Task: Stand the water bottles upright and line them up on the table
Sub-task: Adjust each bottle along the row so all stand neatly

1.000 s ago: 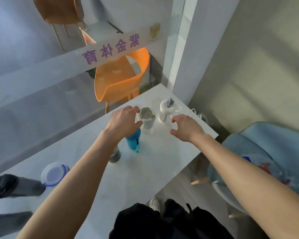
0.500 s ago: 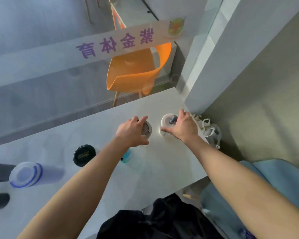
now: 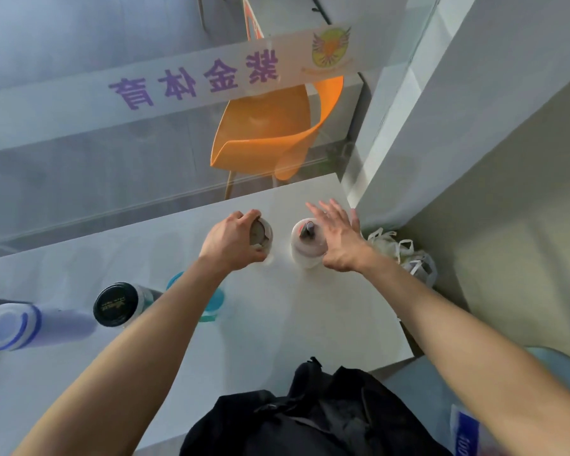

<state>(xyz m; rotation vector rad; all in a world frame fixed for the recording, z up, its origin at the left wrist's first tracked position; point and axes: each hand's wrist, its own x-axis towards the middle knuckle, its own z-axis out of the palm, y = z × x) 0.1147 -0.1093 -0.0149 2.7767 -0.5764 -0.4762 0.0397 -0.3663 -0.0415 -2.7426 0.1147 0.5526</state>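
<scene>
Head: grey-lidded bottle (image 3: 261,232) within left fingers (image 3: 244,216)

Five bottles stand upright across the frame's middle: a white spouted bottle (image 3: 305,246) right of centre, a metal-lidded bottle (image 3: 261,233) beside it, a teal bottle (image 3: 215,299) lower left, then a black-capped bottle (image 3: 116,304) and a blue-ringed clear bottle (image 3: 10,325) at left

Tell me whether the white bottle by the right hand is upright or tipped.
Upright: the white bottle shows its cap and spout from above, base on the table. The right hand is open beside it.
</scene>
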